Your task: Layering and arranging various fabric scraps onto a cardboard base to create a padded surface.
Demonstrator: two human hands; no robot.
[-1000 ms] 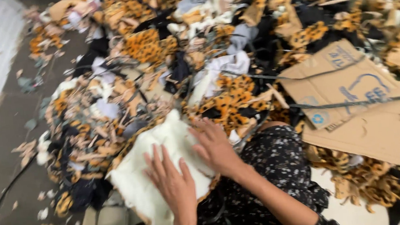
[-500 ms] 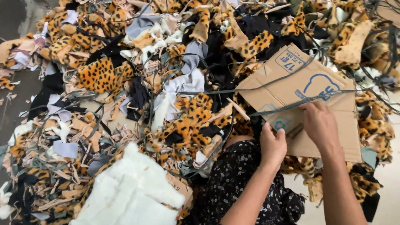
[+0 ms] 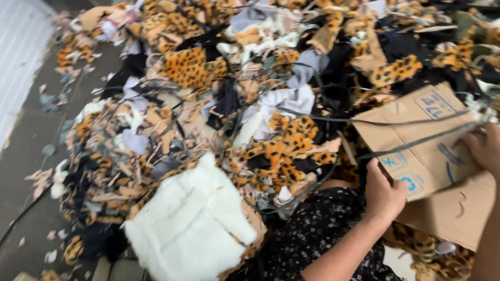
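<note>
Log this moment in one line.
left hand: grips cardboard piece | right hand: on cardboard piece | white fleece stack: untouched

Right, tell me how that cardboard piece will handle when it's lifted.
The cardboard piece looks flat and thin, so probably light and fairly stiff. It may bend where it is creased. A dark strap crosses it, so it could snag. Both the left hand and right hand grip it.

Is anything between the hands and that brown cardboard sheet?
Nothing: the left hand and the right hand both rest on the cardboard sheet. A dark strap runs across its top face.
</note>
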